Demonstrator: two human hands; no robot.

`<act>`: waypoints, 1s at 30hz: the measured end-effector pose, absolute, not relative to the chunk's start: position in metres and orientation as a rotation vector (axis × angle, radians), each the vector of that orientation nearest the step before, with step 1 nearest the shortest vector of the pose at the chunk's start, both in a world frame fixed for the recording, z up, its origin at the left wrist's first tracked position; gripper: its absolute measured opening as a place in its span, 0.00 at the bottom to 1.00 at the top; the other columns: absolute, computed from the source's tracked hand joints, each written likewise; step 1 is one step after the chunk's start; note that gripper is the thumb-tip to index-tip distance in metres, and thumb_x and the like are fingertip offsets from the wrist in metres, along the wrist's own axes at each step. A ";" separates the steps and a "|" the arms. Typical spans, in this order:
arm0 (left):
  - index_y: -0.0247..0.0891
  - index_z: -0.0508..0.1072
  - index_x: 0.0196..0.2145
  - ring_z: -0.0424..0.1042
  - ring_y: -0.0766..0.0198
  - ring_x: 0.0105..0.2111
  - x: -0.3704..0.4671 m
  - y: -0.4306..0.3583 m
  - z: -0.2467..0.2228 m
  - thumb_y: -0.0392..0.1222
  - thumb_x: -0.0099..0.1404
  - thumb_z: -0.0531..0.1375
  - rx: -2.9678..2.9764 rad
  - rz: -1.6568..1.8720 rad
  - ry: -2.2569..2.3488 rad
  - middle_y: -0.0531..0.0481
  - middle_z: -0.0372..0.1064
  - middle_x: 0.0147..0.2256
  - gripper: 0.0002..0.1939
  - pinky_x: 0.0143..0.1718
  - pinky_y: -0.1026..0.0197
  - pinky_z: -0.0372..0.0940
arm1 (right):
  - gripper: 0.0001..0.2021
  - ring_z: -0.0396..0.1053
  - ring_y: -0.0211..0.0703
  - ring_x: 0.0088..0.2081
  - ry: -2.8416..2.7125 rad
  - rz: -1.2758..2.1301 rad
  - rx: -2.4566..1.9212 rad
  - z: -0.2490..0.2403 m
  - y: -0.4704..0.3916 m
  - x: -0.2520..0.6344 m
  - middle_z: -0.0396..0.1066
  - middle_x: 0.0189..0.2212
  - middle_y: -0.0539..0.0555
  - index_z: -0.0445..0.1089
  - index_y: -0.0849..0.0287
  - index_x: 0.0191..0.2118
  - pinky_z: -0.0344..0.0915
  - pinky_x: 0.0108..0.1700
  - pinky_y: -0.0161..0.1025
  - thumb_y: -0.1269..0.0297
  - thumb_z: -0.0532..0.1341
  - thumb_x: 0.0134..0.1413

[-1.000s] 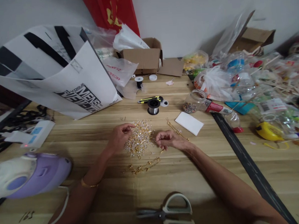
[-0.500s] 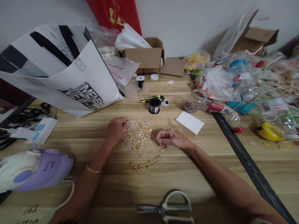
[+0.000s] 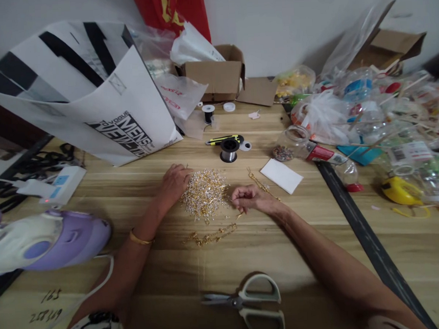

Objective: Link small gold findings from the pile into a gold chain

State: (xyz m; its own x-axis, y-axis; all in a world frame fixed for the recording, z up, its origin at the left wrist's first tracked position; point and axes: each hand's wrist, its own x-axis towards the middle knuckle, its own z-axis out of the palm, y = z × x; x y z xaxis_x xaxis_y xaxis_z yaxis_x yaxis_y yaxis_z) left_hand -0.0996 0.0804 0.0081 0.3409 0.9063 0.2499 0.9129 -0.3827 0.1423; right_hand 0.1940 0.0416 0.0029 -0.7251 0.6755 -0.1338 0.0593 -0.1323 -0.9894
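Observation:
A pile of small gold and clear beads lies on the wooden table. My left hand rests at the pile's left edge, its fingers bent over the beads; whether anything is in them is hidden. Just right of the pile, my right hand has thumb and fingertips pinched together, on something too small to make out. A gold beaded chain lies below the pile. Another gold chain lies behind my right hand, beside a white paper pad.
Scissors lie near the front. Behind the beads are a wire spool and a yellow-black cutter. A jar of beads lies right, near bottles and bags. A purple-white appliance and a large paper bag are left.
The whole view has shifted slightly. The fingers of my left hand have spread a little over the edge of the pile. My right hand stays pinched beside the beads.

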 end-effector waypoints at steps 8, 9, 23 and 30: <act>0.34 0.76 0.40 0.65 0.55 0.38 -0.101 0.078 0.009 0.35 0.66 0.51 -2.606 -0.475 -1.677 0.43 0.70 0.33 0.14 0.46 0.53 0.60 | 0.11 0.65 0.31 0.25 -1.710 1.911 -0.814 0.001 0.042 0.194 0.67 0.24 0.49 0.68 0.63 0.32 0.64 0.26 0.28 0.58 0.63 0.54; 0.34 0.76 0.39 0.65 0.55 0.38 -0.101 0.077 0.010 0.36 0.65 0.51 -2.612 -0.496 -1.688 0.42 0.70 0.33 0.14 0.46 0.53 0.60 | 0.11 0.65 0.31 0.25 -1.711 1.910 -0.814 0.000 0.042 0.194 0.67 0.24 0.49 0.68 0.63 0.32 0.64 0.26 0.28 0.58 0.63 0.54; 0.38 0.74 0.26 0.67 0.61 0.33 -0.091 0.028 0.030 0.40 0.59 0.63 -3.105 -0.740 -1.573 0.50 0.70 0.27 0.06 0.38 0.59 0.61 | 0.13 0.64 0.31 0.25 -1.709 1.914 -0.825 0.002 0.041 0.193 0.66 0.24 0.49 0.68 0.63 0.32 0.64 0.25 0.29 0.56 0.64 0.53; 0.37 0.74 0.29 0.66 0.59 0.36 -0.084 0.014 0.027 0.35 0.61 0.59 -3.061 -0.508 -1.483 0.48 0.70 0.30 0.04 0.46 0.55 0.59 | 0.12 0.64 0.31 0.25 -1.710 1.914 -0.822 0.003 0.041 0.193 0.66 0.24 0.49 0.67 0.62 0.32 0.64 0.26 0.28 0.57 0.63 0.54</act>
State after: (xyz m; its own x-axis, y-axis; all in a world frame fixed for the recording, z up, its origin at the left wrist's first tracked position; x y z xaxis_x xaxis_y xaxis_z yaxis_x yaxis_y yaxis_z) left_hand -0.0843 0.0143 0.0274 0.5936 0.7941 0.1309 0.7074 -0.5923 0.3856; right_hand 0.1928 0.0409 0.0026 -0.7251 0.6747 -0.1381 0.0614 -0.1364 -0.9887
